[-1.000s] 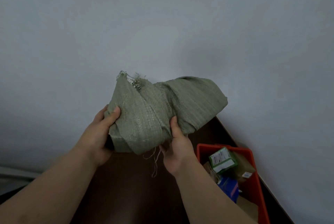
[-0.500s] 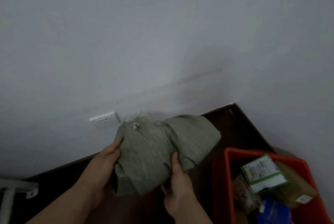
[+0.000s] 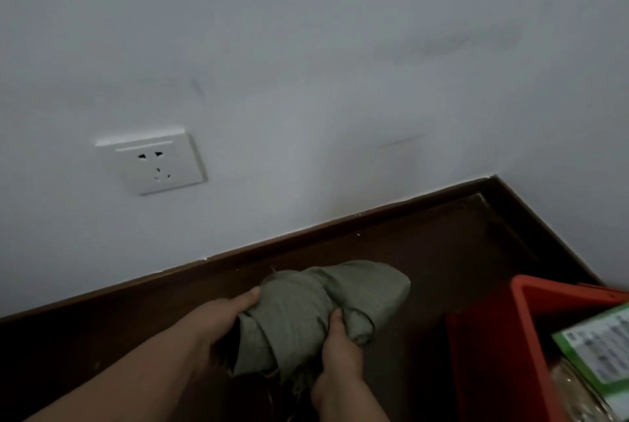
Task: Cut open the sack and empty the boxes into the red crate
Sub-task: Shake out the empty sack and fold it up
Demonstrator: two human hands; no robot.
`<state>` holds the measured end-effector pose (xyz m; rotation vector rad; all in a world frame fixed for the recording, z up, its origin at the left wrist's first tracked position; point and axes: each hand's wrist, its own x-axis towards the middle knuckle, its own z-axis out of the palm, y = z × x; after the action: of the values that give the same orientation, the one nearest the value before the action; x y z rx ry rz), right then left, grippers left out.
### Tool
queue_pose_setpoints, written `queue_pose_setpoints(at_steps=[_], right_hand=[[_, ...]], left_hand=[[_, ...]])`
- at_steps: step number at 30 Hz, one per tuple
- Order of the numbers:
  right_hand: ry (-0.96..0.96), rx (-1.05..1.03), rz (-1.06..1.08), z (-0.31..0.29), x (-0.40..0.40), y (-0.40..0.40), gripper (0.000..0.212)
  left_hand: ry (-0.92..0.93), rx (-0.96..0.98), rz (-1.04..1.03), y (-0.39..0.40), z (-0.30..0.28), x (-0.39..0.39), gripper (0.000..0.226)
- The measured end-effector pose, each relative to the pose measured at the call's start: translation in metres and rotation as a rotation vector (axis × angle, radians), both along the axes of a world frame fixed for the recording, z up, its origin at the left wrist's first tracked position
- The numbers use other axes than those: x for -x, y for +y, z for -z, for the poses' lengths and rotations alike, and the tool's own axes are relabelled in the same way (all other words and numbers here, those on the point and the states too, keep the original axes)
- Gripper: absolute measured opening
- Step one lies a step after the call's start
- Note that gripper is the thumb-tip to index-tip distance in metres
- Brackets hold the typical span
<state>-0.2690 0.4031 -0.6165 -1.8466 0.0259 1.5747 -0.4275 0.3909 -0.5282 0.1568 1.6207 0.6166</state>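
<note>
A crumpled grey-green woven sack (image 3: 316,316) is bundled low over the dark brown floor (image 3: 425,251), near the wall. My left hand (image 3: 218,323) grips its left side with the thumb on top. My right hand (image 3: 337,353) clutches its lower right part. Frayed threads hang beneath the bundle. The red crate (image 3: 503,346) stands at the right edge. Inside it lie a green-and-white box (image 3: 599,350) and a clear-wrapped package (image 3: 575,394), both partly cut off by the frame.
A white wall rises behind with a white power socket (image 3: 156,163) at the left. A dark skirting board (image 3: 340,224) runs along the wall and turns at the corner on the right.
Both hands have lowered the bundled sack from chest height down toward the floor by the wall. The view has tilted down and closer, so the socket and crate appear larger.
</note>
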Motion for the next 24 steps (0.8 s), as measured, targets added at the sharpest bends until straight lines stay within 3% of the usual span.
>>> queue_pose_setpoints(at_steps=[2,3,5,6,9,13,15,17,20,22,24], right_hand=[[-0.098,0.004,-0.026,0.016,0.008,0.009,0.093],[-0.144,-0.005,-0.050,0.019,0.012,0.013,0.096],[-0.115,-0.060,-0.068,0.024,0.019,0.018,0.080],[-0.071,-0.072,-0.082,0.030,0.024,0.019,0.076],[0.068,-0.089,-0.179,0.033,0.042,0.027,0.090],[0.249,-0.054,-0.286,0.023,0.045,0.043,0.054],[0.282,-0.017,-0.283,0.020,0.041,0.046,0.051],[0.263,-0.007,-0.269,0.023,0.042,0.046,0.066],[0.126,0.002,-0.213,0.020,0.041,0.046,0.123],[0.052,-0.029,-0.208,0.016,0.030,0.046,0.128],[0.033,-0.092,-0.182,0.016,0.020,0.046,0.112]], left_hand=[[0.045,-0.032,-0.008,0.005,0.016,0.007,0.049],[0.070,-0.032,-0.004,0.004,0.024,0.012,0.065],[0.112,0.005,0.044,-0.002,0.037,0.020,0.110],[0.112,0.027,0.096,-0.006,0.042,0.022,0.116],[0.139,0.013,0.170,-0.013,0.052,0.025,0.091],[0.395,-0.207,0.199,-0.002,0.075,0.046,0.087],[0.459,-0.236,0.235,0.003,0.082,0.050,0.088],[0.485,-0.237,0.243,0.006,0.086,0.047,0.085],[0.567,-0.256,0.240,0.007,0.089,0.042,0.079],[0.622,-0.276,0.235,0.007,0.086,0.043,0.075],[0.670,-0.318,0.228,0.007,0.081,0.044,0.069]])
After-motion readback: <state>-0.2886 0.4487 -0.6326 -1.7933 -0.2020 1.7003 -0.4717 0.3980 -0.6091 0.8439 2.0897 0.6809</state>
